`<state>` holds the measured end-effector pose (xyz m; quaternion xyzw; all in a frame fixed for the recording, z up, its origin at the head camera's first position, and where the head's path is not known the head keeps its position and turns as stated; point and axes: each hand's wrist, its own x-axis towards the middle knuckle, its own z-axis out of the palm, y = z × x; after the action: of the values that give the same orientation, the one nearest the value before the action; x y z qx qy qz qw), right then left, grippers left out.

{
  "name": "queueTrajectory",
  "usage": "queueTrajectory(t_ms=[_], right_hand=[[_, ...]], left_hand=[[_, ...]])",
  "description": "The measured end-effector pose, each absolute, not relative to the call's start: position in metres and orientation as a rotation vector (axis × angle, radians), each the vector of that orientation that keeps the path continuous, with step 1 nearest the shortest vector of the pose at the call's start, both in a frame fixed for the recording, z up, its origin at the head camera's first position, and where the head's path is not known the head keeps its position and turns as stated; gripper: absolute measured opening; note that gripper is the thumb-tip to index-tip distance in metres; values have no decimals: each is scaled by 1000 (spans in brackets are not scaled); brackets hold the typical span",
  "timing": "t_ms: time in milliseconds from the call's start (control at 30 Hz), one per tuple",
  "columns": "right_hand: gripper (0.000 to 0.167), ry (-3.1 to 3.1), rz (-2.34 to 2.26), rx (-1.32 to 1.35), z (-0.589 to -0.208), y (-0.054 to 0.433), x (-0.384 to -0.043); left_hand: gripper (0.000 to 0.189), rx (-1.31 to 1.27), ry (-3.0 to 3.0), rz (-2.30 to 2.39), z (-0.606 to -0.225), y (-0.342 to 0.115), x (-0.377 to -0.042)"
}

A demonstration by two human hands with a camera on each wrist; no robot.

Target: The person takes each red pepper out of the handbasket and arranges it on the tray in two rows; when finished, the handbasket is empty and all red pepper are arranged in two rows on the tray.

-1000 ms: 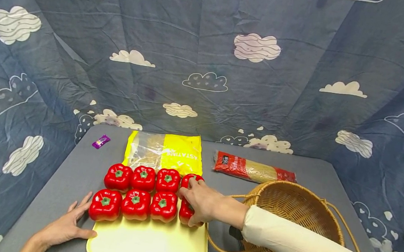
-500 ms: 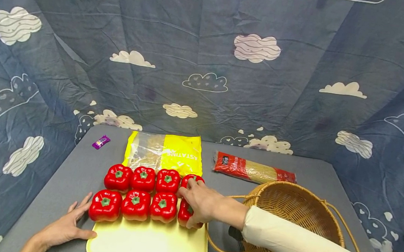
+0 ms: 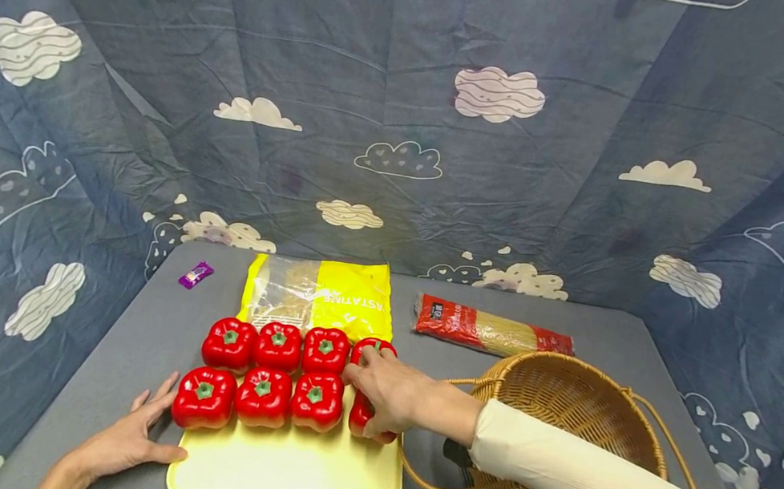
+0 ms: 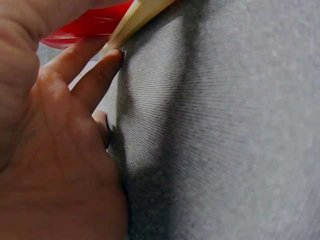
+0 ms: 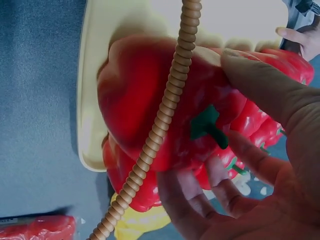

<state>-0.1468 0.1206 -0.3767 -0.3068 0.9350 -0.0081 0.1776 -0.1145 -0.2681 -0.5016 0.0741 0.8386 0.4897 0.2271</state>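
Red bell peppers with green stems stand in two rows on a pale yellow tray (image 3: 286,474). My right hand (image 3: 389,393) grips the front-right bell pepper (image 5: 145,85), thumb on its near side and fingers at its far side. In the head view that hand covers most of this pepper, and part of the back-right pepper (image 3: 362,346) behind it. On the other side, my left hand (image 3: 126,440) lies with extended fingers by the tray's left edge, thumb against the corner. The left wrist view shows its fingertips at the tray's rim (image 4: 135,22), beside a red pepper.
A wicker basket (image 3: 566,377) stands at the right under my forearm; its thin handle (image 5: 162,120) crosses the right wrist view. Behind the peppers lie a yellow pasta bag (image 3: 353,296) and a red spaghetti pack (image 3: 498,331). A small purple packet (image 3: 196,275) lies far left.
The front-right pepper's stem, visible half a second ago in the head view, is now hidden behind my right hand, which has shifted slightly. My left hand stays in place.
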Motion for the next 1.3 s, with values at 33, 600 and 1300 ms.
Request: queueTrajectory(t_ms=[33, 600, 1300], right_hand=[[58, 2647, -26, -885, -377, 121, -147], [63, 2628, -127, -878, -375, 123, -148], [54, 2871, -655, -961, -295, 229, -100]], left_hand=[[95, 210, 2310, 1351, -502, -268, -114], [96, 157, 2281, 1318, -499, -269, -115], [77, 394, 2722, 1402, -468, -299, -115]])
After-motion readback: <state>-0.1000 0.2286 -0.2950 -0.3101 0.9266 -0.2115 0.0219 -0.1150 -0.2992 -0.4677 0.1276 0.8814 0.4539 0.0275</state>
